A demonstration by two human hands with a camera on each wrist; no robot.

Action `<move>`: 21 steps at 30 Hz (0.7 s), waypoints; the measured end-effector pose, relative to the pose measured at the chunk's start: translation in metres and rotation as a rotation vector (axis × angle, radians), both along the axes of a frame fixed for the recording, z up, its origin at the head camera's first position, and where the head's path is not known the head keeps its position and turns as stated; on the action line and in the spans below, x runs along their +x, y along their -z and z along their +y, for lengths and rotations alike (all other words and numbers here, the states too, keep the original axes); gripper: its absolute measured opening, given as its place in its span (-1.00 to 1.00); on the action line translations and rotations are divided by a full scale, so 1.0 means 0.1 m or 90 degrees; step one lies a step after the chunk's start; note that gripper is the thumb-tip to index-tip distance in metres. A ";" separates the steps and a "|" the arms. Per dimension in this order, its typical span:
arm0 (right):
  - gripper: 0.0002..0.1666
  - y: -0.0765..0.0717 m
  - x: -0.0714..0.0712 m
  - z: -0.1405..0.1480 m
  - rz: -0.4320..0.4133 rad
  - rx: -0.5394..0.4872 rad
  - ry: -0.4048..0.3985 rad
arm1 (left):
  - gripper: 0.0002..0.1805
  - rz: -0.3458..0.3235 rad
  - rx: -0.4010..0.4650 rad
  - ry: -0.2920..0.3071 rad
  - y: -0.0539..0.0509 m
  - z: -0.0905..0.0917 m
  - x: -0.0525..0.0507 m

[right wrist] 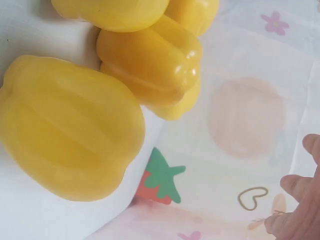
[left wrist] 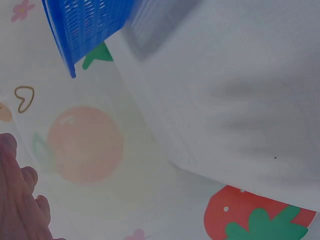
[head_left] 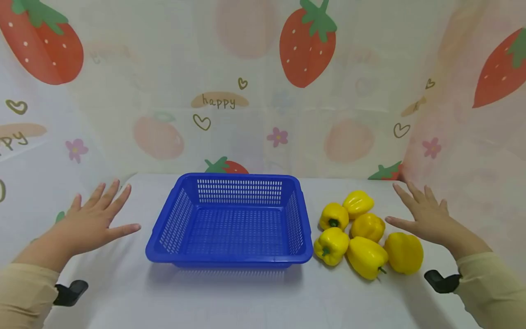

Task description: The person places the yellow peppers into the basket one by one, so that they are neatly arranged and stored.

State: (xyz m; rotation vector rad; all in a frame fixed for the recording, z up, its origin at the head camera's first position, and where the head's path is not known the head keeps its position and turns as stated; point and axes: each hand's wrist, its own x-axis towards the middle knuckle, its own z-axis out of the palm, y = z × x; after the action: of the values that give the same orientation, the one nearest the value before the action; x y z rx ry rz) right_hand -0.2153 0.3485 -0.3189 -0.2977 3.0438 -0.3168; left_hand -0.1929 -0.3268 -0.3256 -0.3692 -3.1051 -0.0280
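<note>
A blue plastic basket (head_left: 230, 258) with slotted walls stands in the middle of the table, and nothing lies in it. To its right several yellow bell peppers (head_left: 367, 257) sit in a close group. My left hand (head_left: 92, 221) is held with fingers spread, left of the basket and apart from it. On the other side my right hand (head_left: 429, 214) hovers with spread fingers, just right of the peppers. In the right wrist view a large yellow pepper (right wrist: 72, 127) fills the left side, with the fingertips at the right edge. Neither hand holds anything.
A white cloth covers the table (head_left: 230, 304). Behind it and at both sides hangs a pale curtain (head_left: 263, 59) printed with strawberries, flowers and hearts. Each wrist carries a black strap-on mount (head_left: 71, 293) at the sleeve.
</note>
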 end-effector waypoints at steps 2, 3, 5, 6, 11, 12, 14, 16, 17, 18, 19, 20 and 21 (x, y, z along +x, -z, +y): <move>0.15 -0.02 0.00 0.01 0.006 -0.003 -0.005 | 0.08 0.000 0.001 0.004 0.00 0.00 0.00; 0.15 -0.02 0.00 0.02 0.009 -0.005 -0.008 | 0.08 -0.001 0.001 0.005 0.00 0.01 0.00; 0.14 -0.04 0.01 0.04 0.015 -0.010 -0.014 | 0.08 -0.003 0.002 0.007 0.01 0.01 0.00; 0.14 -0.04 0.01 0.05 0.019 -0.015 -0.018 | 0.07 -0.005 0.005 0.008 0.01 0.02 -0.01; 0.11 -0.05 0.01 0.11 0.046 -0.037 -0.040 | 0.07 -0.010 0.017 0.009 0.03 0.02 -0.01; 0.10 -0.04 0.01 0.12 0.050 -0.039 -0.044 | 0.07 -0.010 0.019 0.009 0.03 0.02 -0.01; 0.10 -0.03 0.01 0.13 0.056 -0.045 -0.050 | 0.07 -0.010 0.020 0.008 0.04 0.02 -0.01; 0.10 -0.02 0.02 0.14 0.060 -0.052 -0.053 | 0.08 -0.010 0.021 0.007 0.05 0.02 -0.01; 0.09 -0.02 0.02 0.14 0.063 -0.056 -0.055 | 0.08 -0.011 0.022 0.006 0.05 0.02 -0.01; 0.09 -0.01 0.02 0.15 0.066 -0.060 -0.058 | 0.08 -0.012 0.023 0.004 0.05 0.03 -0.01; 0.09 -0.01 0.03 0.15 0.068 -0.066 -0.058 | 0.08 -0.013 0.024 0.004 0.05 0.03 -0.01; 0.09 -0.01 0.03 0.16 0.068 -0.072 -0.058 | 0.08 -0.015 0.024 0.005 0.05 0.04 -0.01; 0.08 0.00 0.04 0.16 0.068 -0.076 -0.060 | 0.08 -0.017 0.026 0.006 0.05 0.04 -0.01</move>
State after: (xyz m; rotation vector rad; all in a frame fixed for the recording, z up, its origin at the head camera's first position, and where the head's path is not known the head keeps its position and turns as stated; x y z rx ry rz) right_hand -0.2114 0.3647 -0.3184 -0.4790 3.1078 -0.4930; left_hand -0.1940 -0.3224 -0.3302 -0.3861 -3.1241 -0.0969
